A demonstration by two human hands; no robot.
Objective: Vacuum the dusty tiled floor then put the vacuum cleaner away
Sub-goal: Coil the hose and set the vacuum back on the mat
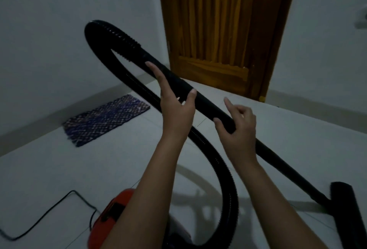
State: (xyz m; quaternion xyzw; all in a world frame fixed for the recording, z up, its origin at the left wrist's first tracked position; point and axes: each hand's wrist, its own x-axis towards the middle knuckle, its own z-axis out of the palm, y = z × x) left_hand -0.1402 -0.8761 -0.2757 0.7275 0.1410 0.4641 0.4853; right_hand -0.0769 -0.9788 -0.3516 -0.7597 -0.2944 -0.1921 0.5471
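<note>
I hold the black vacuum wand (204, 102) slanted across the view, its floor head (345, 209) resting on the pale tiled floor (69, 179) at the lower right. My left hand (176, 104) lies along the wand's upper part with straight fingers, its thumb touching the tube. Lower on the wand, my right hand (238, 129) has its thumb hooked over the tube, index finger lifted, other fingers loosely curled. The ribbed black hose (228, 189) loops up to the left and curves down to the orange vacuum body (113, 215) at the bottom, partly hidden by my left arm.
A black power cord (49, 213) trails over the floor at the lower left. A blue patterned mat (105, 119) lies by the left wall. A wooden door (228, 30) with an orange curtain stands ahead. White walls meet the floor on both sides.
</note>
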